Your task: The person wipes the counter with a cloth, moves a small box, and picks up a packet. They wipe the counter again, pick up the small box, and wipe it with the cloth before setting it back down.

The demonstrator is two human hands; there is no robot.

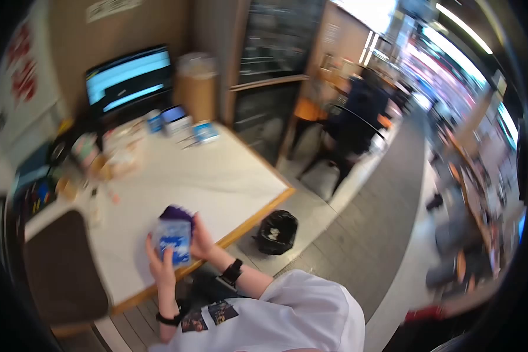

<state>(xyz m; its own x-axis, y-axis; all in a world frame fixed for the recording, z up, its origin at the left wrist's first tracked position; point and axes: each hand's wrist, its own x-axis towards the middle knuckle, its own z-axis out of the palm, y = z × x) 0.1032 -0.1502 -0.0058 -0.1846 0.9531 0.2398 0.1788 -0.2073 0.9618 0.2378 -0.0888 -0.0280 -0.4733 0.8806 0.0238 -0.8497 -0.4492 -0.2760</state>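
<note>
Over the near edge of the white table (217,170), a blue-and-white packet (175,247) is held upright between both hands. My left hand (161,265) grips its left side, thumb across the front and fingers up along the edge. On the other side, my right hand (202,239) closes round the packet's right edge, its fingertips partly hidden behind. A dark purple piece (177,215) sticks up behind the top of the packet. Blur hides the print on the packet.
At the table's back are a monitor (129,82), a blue-and-white box (205,132) and a brown bin-like cylinder (196,88). Clutter fills the left side. A brown chair (66,267) stands at the left, a black-lined trash bin (277,232) on the floor. A person sits farther back.
</note>
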